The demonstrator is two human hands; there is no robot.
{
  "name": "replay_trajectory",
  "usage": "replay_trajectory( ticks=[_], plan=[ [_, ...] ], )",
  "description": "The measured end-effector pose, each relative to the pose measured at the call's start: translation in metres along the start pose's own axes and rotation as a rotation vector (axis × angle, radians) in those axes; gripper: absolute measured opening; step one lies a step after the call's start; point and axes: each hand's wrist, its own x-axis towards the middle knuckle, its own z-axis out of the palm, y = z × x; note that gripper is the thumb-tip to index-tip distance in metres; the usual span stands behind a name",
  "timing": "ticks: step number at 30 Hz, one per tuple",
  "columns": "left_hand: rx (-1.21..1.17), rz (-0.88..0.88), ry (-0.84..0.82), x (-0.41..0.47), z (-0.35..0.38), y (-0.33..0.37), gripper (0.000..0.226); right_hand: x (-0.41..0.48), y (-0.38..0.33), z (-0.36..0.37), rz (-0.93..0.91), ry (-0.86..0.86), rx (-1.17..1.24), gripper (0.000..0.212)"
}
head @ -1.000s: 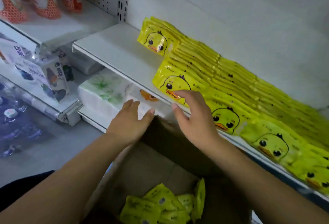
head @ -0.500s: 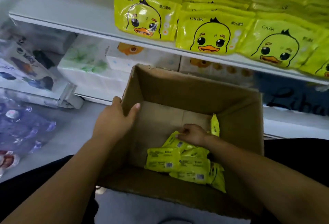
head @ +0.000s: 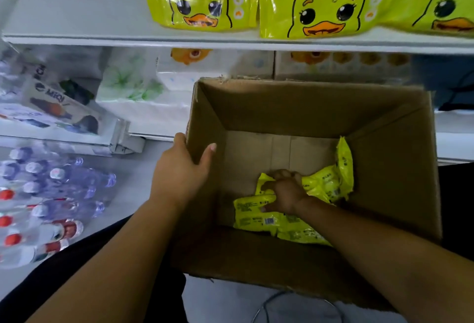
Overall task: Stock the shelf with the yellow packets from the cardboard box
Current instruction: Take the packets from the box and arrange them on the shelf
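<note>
Gripping the left wall of the box point(head: 307, 112), the left hand point(head: 179, 174) is holding it with the thumb inside and the fingers outside. The right hand point(head: 287, 192) is sitting deep inside, fingers curling round one of the packets point(head: 256, 212) lying directly under and beside it. Above both hands, stocked packets point(head: 320, 2) are standing on the shelf point(head: 77, 10).

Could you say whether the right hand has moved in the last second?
Yes: the right hand dropped from the shelf edge into the cardboard box, gripping yellow packets.
</note>
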Motion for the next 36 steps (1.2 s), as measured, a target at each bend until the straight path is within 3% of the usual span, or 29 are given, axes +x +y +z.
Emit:
replay_trajectory(
  ticks=[8,12,15,20,23,26,28,30,33,36],
  plan=[
    [0.064,0.019,0.052,0.0,0.004,0.0,0.047,-0.009,-0.015,-0.001,-0.069,0.051,0.086,0.058],
    [0.084,0.014,0.045,-0.002,0.004,-0.001,0.049,-0.019,-0.022,-0.001,0.047,0.054,0.28,0.043],
    [0.112,0.007,0.039,-0.006,0.002,-0.001,0.052,-0.03,-0.023,-0.016,0.113,0.082,0.311,0.048],
    [0.273,-0.045,0.087,-0.025,-0.001,0.008,0.058,-0.06,-0.016,-0.05,0.147,0.331,0.504,0.045],
    [0.293,-0.088,0.171,-0.044,0.001,0.024,0.079,-0.088,-0.019,-0.096,0.135,0.516,0.649,0.039],
    [-0.025,0.002,0.279,-0.065,-0.003,0.049,0.077,-0.129,-0.022,-0.144,0.021,0.653,0.835,0.032],
    [-0.39,-0.019,0.208,-0.085,-0.013,0.071,0.061,-0.167,-0.025,-0.175,-0.077,0.69,0.9,0.032],
    [-0.763,-0.074,-0.011,-0.111,-0.019,0.089,0.043,-0.211,-0.025,-0.2,-0.163,0.677,1.01,0.033],
    [-1.314,-0.11,-0.452,-0.14,-0.009,0.094,0.054,-0.264,-0.019,-0.211,-0.239,0.582,1.24,0.037],
    [-1.523,-0.128,-0.602,-0.159,0.009,0.096,0.059,-0.291,-0.005,-0.197,-0.201,0.542,1.35,0.042]
  ],
)
